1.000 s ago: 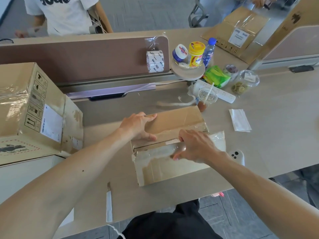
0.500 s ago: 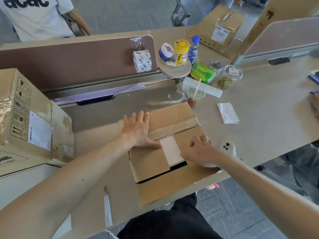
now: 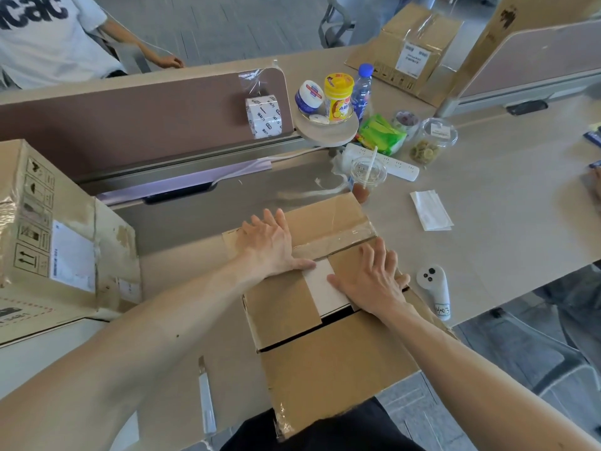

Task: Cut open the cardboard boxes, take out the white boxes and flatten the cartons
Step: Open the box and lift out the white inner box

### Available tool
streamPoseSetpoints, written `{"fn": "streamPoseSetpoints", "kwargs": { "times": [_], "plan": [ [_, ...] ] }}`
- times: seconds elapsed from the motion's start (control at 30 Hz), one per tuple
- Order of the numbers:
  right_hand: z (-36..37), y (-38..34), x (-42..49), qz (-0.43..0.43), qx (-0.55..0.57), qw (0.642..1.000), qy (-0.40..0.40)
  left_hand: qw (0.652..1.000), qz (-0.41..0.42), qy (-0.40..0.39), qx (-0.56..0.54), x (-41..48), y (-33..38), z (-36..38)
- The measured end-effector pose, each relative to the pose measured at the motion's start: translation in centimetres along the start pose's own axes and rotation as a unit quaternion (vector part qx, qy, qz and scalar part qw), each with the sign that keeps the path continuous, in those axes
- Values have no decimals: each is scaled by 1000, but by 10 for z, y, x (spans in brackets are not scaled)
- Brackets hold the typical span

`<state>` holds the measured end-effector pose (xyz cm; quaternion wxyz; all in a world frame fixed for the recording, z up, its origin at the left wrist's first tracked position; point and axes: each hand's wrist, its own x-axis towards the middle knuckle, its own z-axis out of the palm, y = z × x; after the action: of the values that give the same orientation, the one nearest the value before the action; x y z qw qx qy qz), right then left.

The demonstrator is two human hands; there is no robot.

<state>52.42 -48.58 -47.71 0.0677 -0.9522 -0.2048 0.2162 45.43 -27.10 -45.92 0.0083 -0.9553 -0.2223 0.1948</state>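
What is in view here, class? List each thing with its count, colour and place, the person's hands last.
near carton: 1, brown, desk front, under both hands
sealed carton: 1, brown, far left
far carton: 1, brown, top right
tape roll: 1, white, on divider
knife: 1, white, left of near carton
cup: 1, clear, behind near carton
jar: 1, yellow, round shelf
controller: 1, white, right of near carton
left hand: 1, flat on near carton
right hand: 1, flat on near carton

Desk (image 3: 487, 206) — carton (image 3: 325, 369), cutter (image 3: 206, 398), cup (image 3: 367, 177), napkin (image 3: 431, 214).
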Motion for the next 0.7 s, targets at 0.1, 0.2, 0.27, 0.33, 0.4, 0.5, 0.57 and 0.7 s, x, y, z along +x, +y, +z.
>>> {"fn": "streamPoseSetpoints", "kwargs": {
  "times": [0.1,0.2,0.27,0.33,0.4,0.5,0.57,0.7],
  "plan": [
    [2,1,1,-1,4,1000,5,999,21,15,31,-1,0,-8],
    [3,1,1,0,0,1000,3,996,76,18,50,3,-3,-21],
    [3,1,1,1,-6,1000,-2,991,129,15,35,9,-12,-31],
    [2,1,1,1,-10,1000,-4,989,145,-22,-11,19,-25,-41],
    [2,1,0,5,-9,1000,-9,983,141,-83,-80,32,-39,-52],
    [2,0,-1,-1,-11,1000,-7,965,135,-144,-174,47,-55,-69],
    [2,0,1,-5,-13,1000,-4,953,133,-163,-219,55,-64,-77],
    [-1,-1,3,-7,-21,1000,-10,946,135,-148,-256,83,-87,-82]
  ]
}}
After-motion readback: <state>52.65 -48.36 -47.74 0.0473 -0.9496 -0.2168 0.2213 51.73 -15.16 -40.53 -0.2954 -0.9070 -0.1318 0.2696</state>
